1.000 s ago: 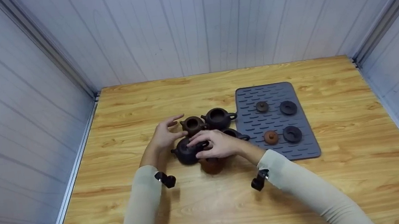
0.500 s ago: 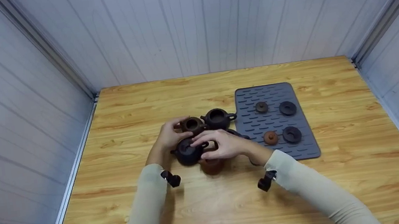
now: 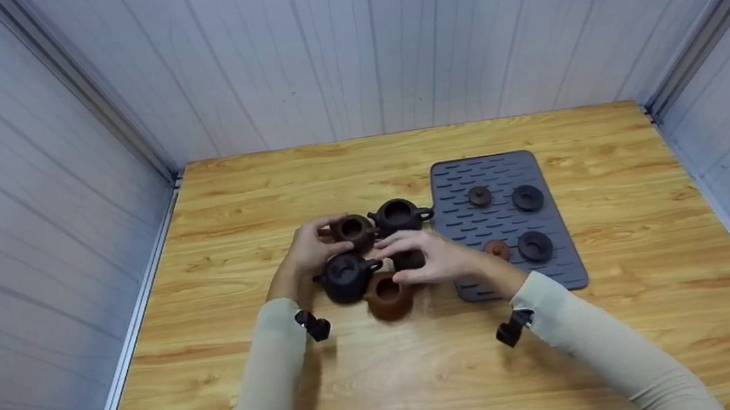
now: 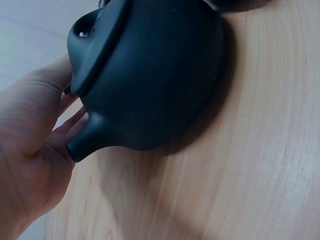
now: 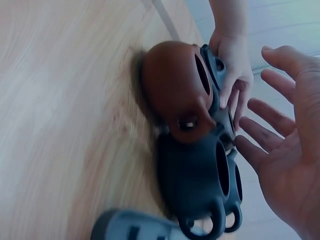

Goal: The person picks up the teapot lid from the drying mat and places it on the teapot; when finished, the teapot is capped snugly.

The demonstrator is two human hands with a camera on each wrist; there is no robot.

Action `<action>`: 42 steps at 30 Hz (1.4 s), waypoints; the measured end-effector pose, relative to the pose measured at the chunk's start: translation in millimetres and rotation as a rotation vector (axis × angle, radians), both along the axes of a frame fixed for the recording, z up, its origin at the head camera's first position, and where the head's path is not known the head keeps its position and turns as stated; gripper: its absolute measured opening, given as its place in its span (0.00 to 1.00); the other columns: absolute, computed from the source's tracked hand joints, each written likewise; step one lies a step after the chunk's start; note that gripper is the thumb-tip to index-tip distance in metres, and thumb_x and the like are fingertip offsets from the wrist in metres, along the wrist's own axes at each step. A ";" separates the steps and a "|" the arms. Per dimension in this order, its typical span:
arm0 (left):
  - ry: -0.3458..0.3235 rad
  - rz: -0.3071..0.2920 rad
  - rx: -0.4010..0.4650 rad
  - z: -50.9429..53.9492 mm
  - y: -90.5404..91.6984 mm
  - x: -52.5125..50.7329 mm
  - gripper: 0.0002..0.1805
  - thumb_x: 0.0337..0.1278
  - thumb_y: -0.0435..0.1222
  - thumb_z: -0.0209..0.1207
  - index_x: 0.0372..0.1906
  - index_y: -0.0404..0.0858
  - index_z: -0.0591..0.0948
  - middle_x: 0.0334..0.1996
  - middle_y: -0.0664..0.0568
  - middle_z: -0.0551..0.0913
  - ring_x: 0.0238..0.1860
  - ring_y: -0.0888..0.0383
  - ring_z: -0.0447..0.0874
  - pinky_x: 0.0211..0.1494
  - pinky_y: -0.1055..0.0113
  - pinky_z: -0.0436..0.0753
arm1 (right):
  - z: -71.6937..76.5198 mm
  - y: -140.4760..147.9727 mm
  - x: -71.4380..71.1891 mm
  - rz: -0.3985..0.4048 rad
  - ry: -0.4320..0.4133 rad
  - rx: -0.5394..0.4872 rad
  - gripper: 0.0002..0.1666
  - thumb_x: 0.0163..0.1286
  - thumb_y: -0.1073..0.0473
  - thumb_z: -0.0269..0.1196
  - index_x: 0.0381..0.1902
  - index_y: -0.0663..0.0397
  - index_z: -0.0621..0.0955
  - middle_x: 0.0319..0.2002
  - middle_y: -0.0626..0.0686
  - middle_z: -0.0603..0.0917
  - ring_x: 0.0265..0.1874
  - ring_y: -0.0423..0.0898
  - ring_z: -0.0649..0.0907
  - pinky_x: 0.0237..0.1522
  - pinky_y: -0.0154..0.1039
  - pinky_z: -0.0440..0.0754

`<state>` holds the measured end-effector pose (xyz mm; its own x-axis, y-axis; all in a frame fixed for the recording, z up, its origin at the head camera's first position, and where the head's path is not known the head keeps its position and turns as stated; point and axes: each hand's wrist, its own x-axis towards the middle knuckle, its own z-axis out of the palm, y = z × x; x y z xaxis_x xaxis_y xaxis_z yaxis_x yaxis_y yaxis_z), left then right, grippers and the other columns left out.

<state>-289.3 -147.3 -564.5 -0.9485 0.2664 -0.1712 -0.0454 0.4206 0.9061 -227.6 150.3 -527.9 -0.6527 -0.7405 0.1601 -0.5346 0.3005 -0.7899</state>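
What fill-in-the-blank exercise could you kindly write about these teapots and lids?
The grey slotted rectangular mat carries ____ round brown-to-black clay lids.
In the head view, the round black lidded clay teapot points its spout toward the picture's ____ side.
The round reddish-brown clay teapot sits closer than any other teapot to that view's ____ edge.

Missing words: four; left; bottom
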 end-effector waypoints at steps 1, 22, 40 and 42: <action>-0.001 0.002 0.006 -0.6 -0.2 -0.1 0.35 0.67 0.26 0.76 0.78 0.40 0.82 0.75 0.35 0.84 0.75 0.36 0.85 0.77 0.49 0.85 | -0.3 3.0 -0.5 -0.009 0.011 -0.003 0.27 0.75 0.60 0.75 0.69 0.60 0.88 0.76 0.68 0.83 0.78 0.69 0.79 0.82 0.71 0.73; -0.027 0.013 0.026 -3.9 -1.7 -4.1 0.34 0.67 0.27 0.76 0.77 0.40 0.83 0.71 0.33 0.86 0.73 0.36 0.86 0.69 0.59 0.87 | 0.2 74.7 -16.5 -0.198 -0.017 0.003 0.26 0.78 0.65 0.72 0.71 0.57 0.86 0.78 0.66 0.81 0.81 0.68 0.77 0.81 0.72 0.73; -0.025 -0.004 -0.011 3.3 -1.1 -3.9 0.34 0.67 0.29 0.77 0.77 0.41 0.83 0.71 0.34 0.86 0.73 0.37 0.86 0.70 0.55 0.87 | -12.1 125.8 -44.2 -0.411 -0.064 -0.004 0.26 0.78 0.67 0.72 0.71 0.66 0.85 0.78 0.70 0.79 0.79 0.68 0.79 0.82 0.68 0.74; -0.035 0.001 -0.015 3.8 -1.3 -3.7 0.34 0.67 0.29 0.77 0.77 0.42 0.83 0.71 0.35 0.87 0.73 0.38 0.86 0.70 0.55 0.86 | -13.9 129.0 -47.1 -0.432 -0.064 0.000 0.26 0.78 0.69 0.72 0.71 0.67 0.85 0.78 0.70 0.79 0.79 0.69 0.79 0.82 0.69 0.73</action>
<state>-293.0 -148.6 -560.7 -0.9420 0.2630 -0.2083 -0.0774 0.4337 0.8977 -274.7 279.3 -541.7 -0.9113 -0.3970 0.1095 -0.3097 0.4856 -0.8175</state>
